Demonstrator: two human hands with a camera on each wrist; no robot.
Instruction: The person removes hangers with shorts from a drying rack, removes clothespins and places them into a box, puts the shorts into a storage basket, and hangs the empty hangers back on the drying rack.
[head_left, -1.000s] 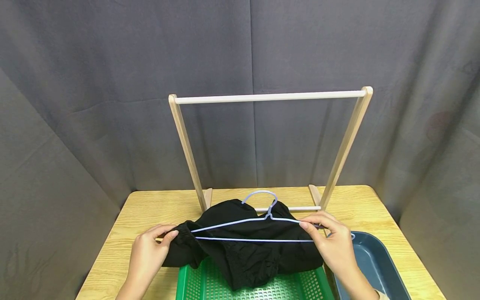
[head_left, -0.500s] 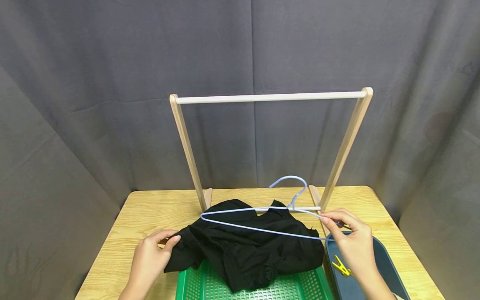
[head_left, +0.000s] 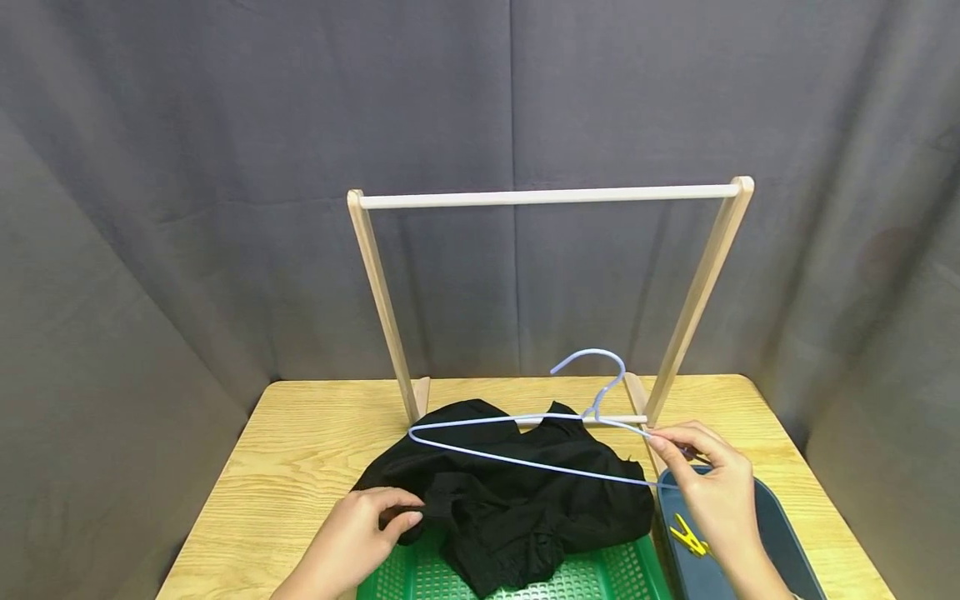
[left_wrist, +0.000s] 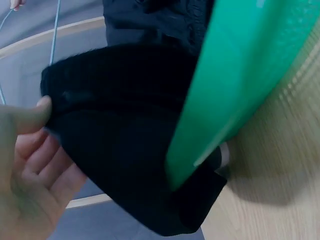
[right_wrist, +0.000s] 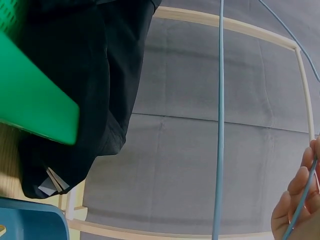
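Note:
A black garment [head_left: 517, 508] lies draped over the green basket [head_left: 633, 571], its folds spilling past the far rim. At its left side my left hand [head_left: 360, 529] pinches the cloth between thumb and fingers. The left wrist view shows the thumb on the edge of a wide band of the garment [left_wrist: 120, 100]. My right hand [head_left: 712, 492] pinches the right arm of a pale blue hanger [head_left: 555, 467], hook up and tilted, its left end overlapping the garment in the head view. The hanger [right_wrist: 220, 125] has no cloth on it. A small label [right_wrist: 56, 180] shows on the garment.
Behind the basket stands a wooden rack with a white top bar [head_left: 547, 197]. A dark blue tray [head_left: 776, 533] sits at the right, holding a yellow clothespin [head_left: 688, 536]. Grey curtains surround the wooden table [head_left: 300, 433].
The right hand has drawn the hanger rightward and up, off the garment's middle, uncovering the clothespin. The left hand has moved right and nearer the basket, carrying the garment's left edge inward.

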